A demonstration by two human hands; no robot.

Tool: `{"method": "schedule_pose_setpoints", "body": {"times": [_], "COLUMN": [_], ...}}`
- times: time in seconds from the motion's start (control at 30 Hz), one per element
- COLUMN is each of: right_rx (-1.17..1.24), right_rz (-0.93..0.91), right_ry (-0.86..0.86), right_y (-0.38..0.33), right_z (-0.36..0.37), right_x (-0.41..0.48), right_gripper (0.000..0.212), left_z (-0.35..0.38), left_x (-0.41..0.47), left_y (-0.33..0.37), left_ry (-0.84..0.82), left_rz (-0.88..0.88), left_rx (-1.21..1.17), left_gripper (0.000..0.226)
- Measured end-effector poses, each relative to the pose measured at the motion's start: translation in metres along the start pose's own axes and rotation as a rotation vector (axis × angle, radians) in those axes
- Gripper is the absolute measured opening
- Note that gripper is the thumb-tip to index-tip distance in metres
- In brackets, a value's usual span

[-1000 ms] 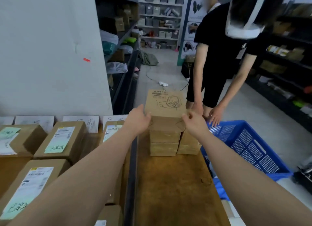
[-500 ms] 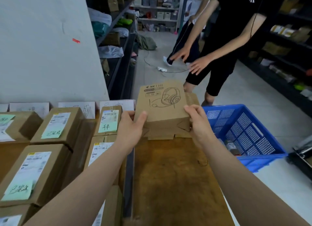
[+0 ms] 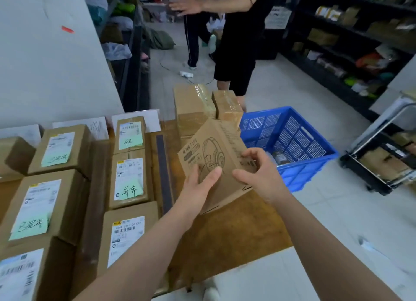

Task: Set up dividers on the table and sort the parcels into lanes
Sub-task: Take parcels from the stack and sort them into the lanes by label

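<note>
We hold the box (image 3: 212, 143) tilted above the surface (image 3: 225, 237), left hand (image 3: 195, 189) and right hand (image 3: 258, 172) both gripping it. Sorting seems under way; next we must choose its lane beside the parcels (image 3: 129, 179).

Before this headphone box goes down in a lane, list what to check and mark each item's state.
1. Grip: the left hand and right hand both hold the headphone box at its near end: ok.
2. Clearance: the box is held tilted above the wooden table: ok.
3. Sorting mark: no shipping label or green note shows on its visible faces, so its lane: cannot tell.
4. Landing room: bare wood lies below the box, and the labelled parcels lie in rows to its left: ok.
5. Bystander: stands beyond the taped boxes, arms stretched away from the table: ok.
</note>
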State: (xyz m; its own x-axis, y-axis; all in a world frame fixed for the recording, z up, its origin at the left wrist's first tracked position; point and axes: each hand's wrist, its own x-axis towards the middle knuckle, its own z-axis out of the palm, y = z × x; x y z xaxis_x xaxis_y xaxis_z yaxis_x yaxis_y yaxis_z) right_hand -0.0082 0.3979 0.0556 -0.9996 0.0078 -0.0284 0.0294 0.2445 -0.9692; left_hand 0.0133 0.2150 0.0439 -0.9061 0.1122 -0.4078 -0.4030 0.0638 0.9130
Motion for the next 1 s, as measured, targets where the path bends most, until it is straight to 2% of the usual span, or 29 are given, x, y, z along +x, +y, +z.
{"method": "schedule_pose_setpoints", "body": {"times": [0.1, 0.17, 0.23, 0.3, 0.37, 0.5, 0.6, 0.77, 0.87, 1.0], "right_rx": [-0.077, -0.077, -0.064, 0.014, 0.054, 0.056, 0.026, -0.116, -0.131, -0.115], "right_rz": [0.042, 0.136, 0.215, 0.292, 0.341, 0.357, 0.388, 0.385, 0.391, 0.356], "right_ry": [-0.067, -0.142, -0.177, -0.173, -0.178, -0.27, -0.298, -0.283, -0.292, -0.255], "right_y": [0.02, 0.037, 0.052, 0.059, 0.06, 0.066, 0.082, 0.105, 0.111, 0.1], "right_z": [-0.002, 0.0, 0.0, -0.005, -0.01, -0.015, -0.019, -0.029, -0.031, -0.031], "right_x": [-0.021, -0.033, -0.041, -0.043, -0.043, -0.039, -0.038, -0.034, -0.033, -0.027], "right_gripper": [0.069, 0.076, 0.055, 0.043, 0.041, 0.041, 0.038, 0.031, 0.04, 0.043], "left_z": [0.019, 0.031, 0.04, 0.046, 0.051, 0.06, 0.059, 0.045, 0.044, 0.047], "left_x": [-0.007, -0.011, -0.012, -0.011, -0.008, -0.004, -0.004, -0.014, -0.025, -0.04], "left_y": [-0.016, -0.027, -0.038, -0.045, -0.049, -0.059, -0.064, -0.076, -0.084, -0.087], "left_ry": [-0.06, -0.09, -0.089, -0.04, 0.019, 0.169, 0.307, 0.375, 0.401, 0.461], "left_rz": [-0.133, -0.206, -0.22, -0.197, -0.175, -0.128, -0.188, -0.173, -0.23, -0.183], "left_rx": [-0.171, -0.279, -0.329, -0.283, -0.173, 0.142, 0.301, 0.099, -0.095, -0.244], "left_gripper": [0.093, 0.073, 0.054, 0.049, 0.058, 0.102, 0.109, 0.081, 0.073, 0.051]}}
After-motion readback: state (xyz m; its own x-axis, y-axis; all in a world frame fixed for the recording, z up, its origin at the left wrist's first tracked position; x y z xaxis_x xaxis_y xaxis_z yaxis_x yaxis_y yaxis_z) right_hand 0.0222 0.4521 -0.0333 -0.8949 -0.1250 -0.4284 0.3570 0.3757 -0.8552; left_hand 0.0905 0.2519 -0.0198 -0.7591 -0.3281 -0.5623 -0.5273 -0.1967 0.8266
